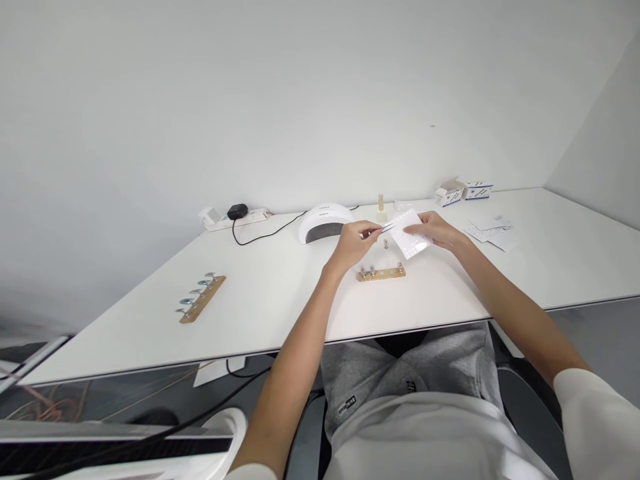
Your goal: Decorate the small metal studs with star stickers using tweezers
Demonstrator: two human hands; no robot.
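Observation:
My left hand (354, 241) is closed on thin metal tweezers (381, 230) whose tip reaches the edge of a small white sheet (410, 233) dotted with tiny pieces. My right hand (436, 229) pinches that sheet and holds it tilted above the table. Just below both hands lies a short wooden strip (381, 273) with small metal stands on it. One loose metal stand (386, 245) sits between the strip and the sheet.
A white dome lamp (325, 222) stands behind my hands, with a small bottle (381, 207) beside it. A power strip (235, 217) lies at the back left. A second wooden strip (201, 299) lies at the left. Small boxes (463, 192) and loose sheets (491, 230) are at the right.

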